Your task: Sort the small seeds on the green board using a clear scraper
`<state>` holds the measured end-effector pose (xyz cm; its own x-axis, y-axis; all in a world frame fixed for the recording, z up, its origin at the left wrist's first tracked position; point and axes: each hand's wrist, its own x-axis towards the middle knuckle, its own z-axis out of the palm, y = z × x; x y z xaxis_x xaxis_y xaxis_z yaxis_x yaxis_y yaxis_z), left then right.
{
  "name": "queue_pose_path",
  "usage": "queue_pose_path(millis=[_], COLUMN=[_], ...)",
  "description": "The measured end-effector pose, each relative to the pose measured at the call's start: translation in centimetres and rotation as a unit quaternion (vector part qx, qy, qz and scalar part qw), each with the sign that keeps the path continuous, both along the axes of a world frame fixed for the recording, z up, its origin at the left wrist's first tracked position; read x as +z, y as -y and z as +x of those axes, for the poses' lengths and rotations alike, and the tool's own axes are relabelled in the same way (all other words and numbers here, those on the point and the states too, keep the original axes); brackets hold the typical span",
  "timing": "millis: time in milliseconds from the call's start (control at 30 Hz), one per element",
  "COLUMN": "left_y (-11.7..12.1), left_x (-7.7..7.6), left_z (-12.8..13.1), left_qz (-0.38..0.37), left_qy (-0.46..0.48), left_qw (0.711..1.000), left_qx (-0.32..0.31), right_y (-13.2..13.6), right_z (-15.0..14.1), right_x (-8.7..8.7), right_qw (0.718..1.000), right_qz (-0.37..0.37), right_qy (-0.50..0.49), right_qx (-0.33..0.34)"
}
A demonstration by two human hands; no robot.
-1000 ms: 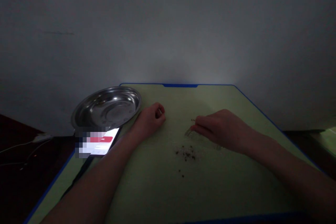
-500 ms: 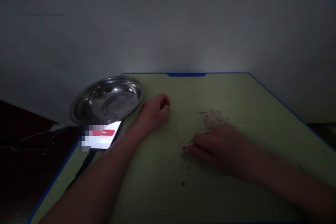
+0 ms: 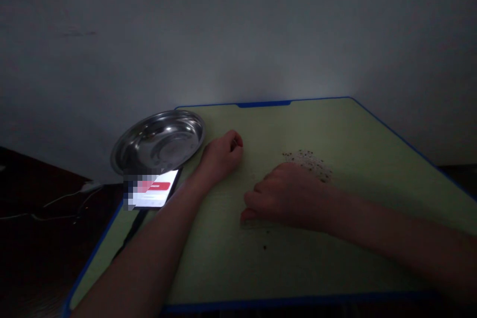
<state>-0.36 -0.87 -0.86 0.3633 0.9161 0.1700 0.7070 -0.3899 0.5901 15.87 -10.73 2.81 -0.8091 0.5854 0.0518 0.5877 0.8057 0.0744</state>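
My left hand (image 3: 220,154) rests as a closed fist on a pale green table (image 3: 354,129) with a blue rim, just right of a round steel dish (image 3: 159,141). What the fist holds, if anything, is hidden. My right hand (image 3: 283,195) lies palm down on the table with its fingers stretched flat toward the left, over scattered dark grains. A small heap of dark grains (image 3: 309,161) lies just behind that hand, and a single stray grain (image 3: 265,247) sits in front of it.
A lit phone (image 3: 154,194) lies at the table's left edge, partly under the dish. Loose cables (image 3: 55,206) run over the dark floor on the left. A plain grey wall (image 3: 238,35) stands right behind the table.
My right hand slid from the far middle of the table toward me and then leftward over the scattered grains. The heap behind it came into view. The left fist stayed put.
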Motion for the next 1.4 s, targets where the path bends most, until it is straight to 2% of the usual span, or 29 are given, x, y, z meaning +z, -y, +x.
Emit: queue_pose_path(millis=[167, 367, 500, 633, 933, 1033, 1100, 1233, 1300, 1400], left_y=[-0.1, -0.1, -0.1, -0.2, -0.2, -0.1, -0.2, -0.4, 0.2, 2.6], left_x=[-0.2, -0.1, -0.1, -0.1, 0.0, -0.1, -0.2, -0.2, 0.4, 2.3], left_z=[0.1, 0.1, 0.2, 0.2, 0.1, 0.2, 0.2, 0.1, -0.2, -0.8], left_qz=[0.008, 0.011, 0.008, 0.007, 0.004, -0.004, -0.01, -0.019, -0.027, -0.044], left_qy=[-0.003, -0.013, -0.014, -0.012, 0.001, 0.011, 0.017, 0.004, -0.005, -0.022], left_qw=[1.0, 1.0, 1.0, 1.0, 1.0, 1.0, 1.0, 1.0, 1.0, 0.998], left_qx=[-0.001, -0.008, -0.004, -0.005, -0.01, -0.001, 0.004, -0.003, -0.015, -0.046], right_y=[0.3, 2.2, 3.5, 4.3, 5.3, 5.9, 6.1, 5.4, 4.7, 4.0], right_z=[-0.7, -0.3, 0.0, 0.5, 1.6, 2.0, 2.7, 5.0, 6.2, 7.4], right_x=[-0.4, -1.0, -0.8, -0.6, 0.0, -0.5, -0.9, -0.8, -0.4, 0.0], right_qw=[0.997, 0.993, 0.993, 0.99, 0.98, 0.982, 0.987, 0.99, 0.984, 0.976], right_qz=[-0.005, -0.025, -0.072, -0.125, -0.197, -0.186, -0.149, -0.062, -0.05, -0.04], right_qy=[-0.014, -0.033, -0.006, 0.026, 0.029, -0.016, -0.054, -0.114, -0.138, -0.147], right_qx=[0.074, 0.106, 0.095, 0.053, 0.004, 0.004, 0.002, -0.059, -0.098, -0.153])
